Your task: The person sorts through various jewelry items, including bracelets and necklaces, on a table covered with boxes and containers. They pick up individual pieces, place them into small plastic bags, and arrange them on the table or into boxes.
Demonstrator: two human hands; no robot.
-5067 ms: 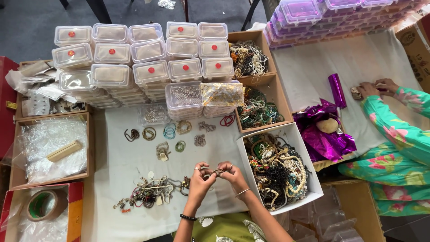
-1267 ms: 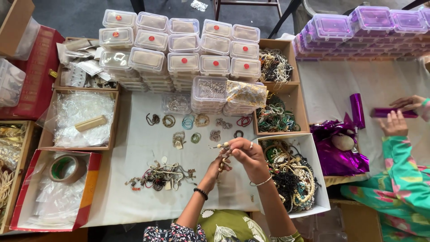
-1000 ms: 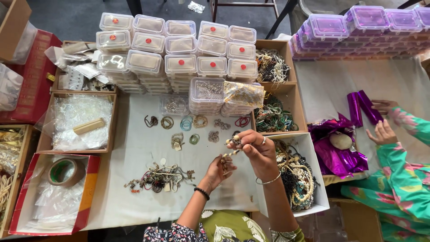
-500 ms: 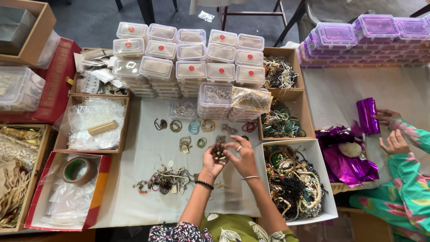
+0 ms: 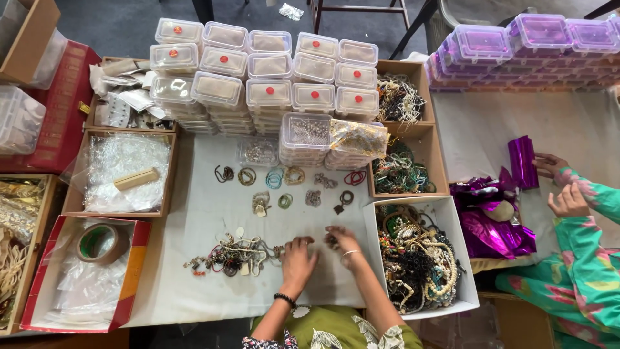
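White cloth: we see a pale table cover (image 5: 194, 213) under both hands, with jewellery spread over it.
Left hand: our left hand (image 5: 298, 262) lies palm down on the cloth, fingers loosely curled, its fingertips touching the near end of a tangled heap of necklaces (image 5: 229, 253) that stretches away to its left; we cannot tell whether it pinches a strand.
Right hand: our right hand (image 5: 342, 242), a thin bangle on the wrist, sits just beside the left, fingers bent down onto a small dark piece (image 5: 330, 240) on the cloth; the grip itself is hidden from us.
Beyond the hands: a loose row of small bangles and rings (image 5: 278, 181) lies farther out, and past it stand stacks of clear lidded boxes (image 5: 268, 97).
Right of the right hand: a white open box (image 5: 465, 284) full of mixed beads and chains stands just beside it.
Far left of the left hand: a red-edged box holds a roll of brown tape (image 5: 97, 242).
Far right: another person's hands (image 5: 568, 200), in patterned green sleeves, are at a piece of shiny purple foil (image 5: 522, 161), well apart from ours.
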